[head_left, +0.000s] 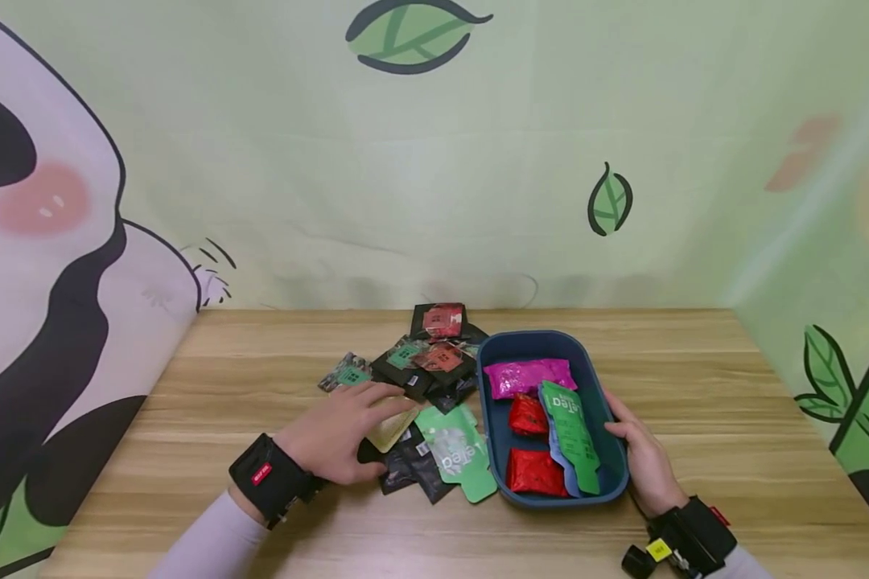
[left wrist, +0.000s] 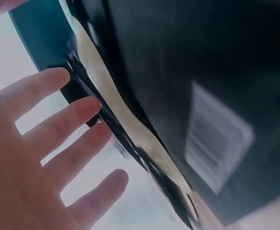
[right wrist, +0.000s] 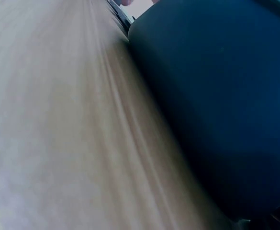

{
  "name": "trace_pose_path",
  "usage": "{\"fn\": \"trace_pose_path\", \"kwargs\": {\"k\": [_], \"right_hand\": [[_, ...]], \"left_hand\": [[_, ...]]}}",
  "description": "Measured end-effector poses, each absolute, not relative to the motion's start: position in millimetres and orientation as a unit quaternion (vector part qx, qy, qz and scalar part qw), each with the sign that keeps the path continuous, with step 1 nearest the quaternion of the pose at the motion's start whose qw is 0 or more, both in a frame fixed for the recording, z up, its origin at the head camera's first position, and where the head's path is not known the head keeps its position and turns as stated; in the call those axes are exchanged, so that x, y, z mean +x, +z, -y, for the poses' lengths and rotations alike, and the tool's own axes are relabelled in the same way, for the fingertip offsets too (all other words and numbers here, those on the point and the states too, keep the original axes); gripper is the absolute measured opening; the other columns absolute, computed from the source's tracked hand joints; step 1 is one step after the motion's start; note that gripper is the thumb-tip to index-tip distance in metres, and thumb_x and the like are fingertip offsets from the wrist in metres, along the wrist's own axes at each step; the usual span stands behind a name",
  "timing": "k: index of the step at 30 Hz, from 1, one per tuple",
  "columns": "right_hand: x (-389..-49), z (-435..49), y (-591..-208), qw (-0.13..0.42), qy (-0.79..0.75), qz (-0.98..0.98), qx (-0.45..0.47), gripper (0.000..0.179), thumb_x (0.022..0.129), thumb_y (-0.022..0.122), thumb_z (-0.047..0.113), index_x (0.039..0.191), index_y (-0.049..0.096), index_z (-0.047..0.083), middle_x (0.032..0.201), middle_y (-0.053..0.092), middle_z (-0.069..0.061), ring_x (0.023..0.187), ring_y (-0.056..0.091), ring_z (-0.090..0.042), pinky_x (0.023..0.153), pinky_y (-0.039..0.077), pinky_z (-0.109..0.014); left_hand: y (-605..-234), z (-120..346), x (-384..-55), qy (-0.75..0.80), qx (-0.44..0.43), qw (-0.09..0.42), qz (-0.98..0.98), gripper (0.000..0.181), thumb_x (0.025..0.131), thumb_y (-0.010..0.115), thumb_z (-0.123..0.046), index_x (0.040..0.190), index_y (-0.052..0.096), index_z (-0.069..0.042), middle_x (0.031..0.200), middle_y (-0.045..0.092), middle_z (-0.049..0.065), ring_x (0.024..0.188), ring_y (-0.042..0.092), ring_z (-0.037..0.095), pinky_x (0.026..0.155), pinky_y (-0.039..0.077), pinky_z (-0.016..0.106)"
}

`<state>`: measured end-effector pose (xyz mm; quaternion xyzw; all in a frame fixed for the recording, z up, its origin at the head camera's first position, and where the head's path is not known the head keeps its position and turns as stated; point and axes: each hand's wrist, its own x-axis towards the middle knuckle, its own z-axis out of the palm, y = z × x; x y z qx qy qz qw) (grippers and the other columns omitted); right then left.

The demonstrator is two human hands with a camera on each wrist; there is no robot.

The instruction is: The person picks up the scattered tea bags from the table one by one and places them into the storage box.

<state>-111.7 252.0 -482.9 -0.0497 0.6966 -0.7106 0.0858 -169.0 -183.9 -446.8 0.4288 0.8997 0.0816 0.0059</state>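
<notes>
My left hand (head_left: 336, 430) hovers over a loose pile of small packets, fingers spread and fairly straight. In the left wrist view, its fingers (left wrist: 82, 111) reach towards the edges of black packets (left wrist: 154, 52), one bearing a barcode label. Just beside this hand lie a gold packet (head_left: 393, 430) and a light green pouch (head_left: 452, 450). On the right, my right hand (head_left: 648, 462) grips the side of a dark blue bin (head_left: 496, 430), thumb at the rim; its other fingers are largely hidden. Inside the bin are a pink packet (head_left: 527, 378), red packets (head_left: 536, 472) and a green pouch (head_left: 570, 430).
More black packets with red or green labels (head_left: 442, 358) spread behind the left hand, close against the bin's left side. Underneath is a wooden tabletop (head_left: 717, 402). A printed cloth backdrop (head_left: 478, 201) rises at the table's far edge.
</notes>
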Motion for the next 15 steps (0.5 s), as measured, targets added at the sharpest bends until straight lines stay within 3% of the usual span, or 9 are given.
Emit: {"fn": "trace_pose_path", "kwargs": {"k": [9, 15], "right_hand": [[-110, -252, -483, 0.093, -0.714, -0.693, -0.044, 0.063, 0.106, 0.029, 0.027, 0.162, 0.011, 0.004, 0.167, 0.008, -0.014, 0.15, 0.009, -0.027, 0.104, 0.029, -0.013], [-111, -252, -481, 0.095, -0.712, -0.694, -0.04, 0.063, 0.106, 0.03, 0.027, 0.162, 0.011, 0.005, 0.167, 0.008, -0.014, 0.15, 0.009, -0.027, 0.104, 0.03, -0.013]], "left_hand": [[-453, 192, -187, 0.047, 0.397, 0.04, -0.916, 0.082, 0.073, 0.072, -0.045, 0.149, 0.05, -0.025, 0.146, 0.048, 0.004, 0.131, 0.047, 0.027, 0.103, 0.04, 0.05], [-455, 194, -195, 0.041, 0.403, 0.022, -0.914, 0.074, 0.071, 0.073, -0.038, 0.142, 0.055, -0.027, 0.137, 0.051, 0.0, 0.118, 0.053, 0.021, 0.094, 0.046, 0.043]]}}
